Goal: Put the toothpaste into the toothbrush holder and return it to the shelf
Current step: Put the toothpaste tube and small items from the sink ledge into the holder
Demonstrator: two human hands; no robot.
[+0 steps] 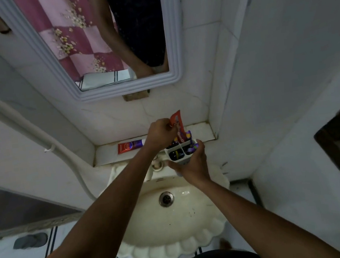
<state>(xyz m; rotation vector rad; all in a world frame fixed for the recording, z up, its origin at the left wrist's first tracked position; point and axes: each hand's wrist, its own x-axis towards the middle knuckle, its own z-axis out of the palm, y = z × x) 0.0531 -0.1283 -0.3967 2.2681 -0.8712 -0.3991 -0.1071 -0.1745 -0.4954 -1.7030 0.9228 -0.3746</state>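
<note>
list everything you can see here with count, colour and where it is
toothpaste: 1, red, upright, lower end going into a back compartment of the holder, pinched by the left hand
toothbrush holder: 1, white, four compartments, held above the sink in front of the shelf
toothbrushes: count unclear, purple and dark, standing in the holder
second tube: 1, red and purple, lying flat on the shelf, left side
shelf: 1, white, under the mirror
mirror: 1, white frame, on the wall above the shelf
sink: 1, cream, scalloped rim, below the shelf
drain: 1, metal, middle of the sink
pipe: 1, white, along the left wall
left hand: 1, grip on the toothpaste
right hand: 1, grip on the holder
</note>
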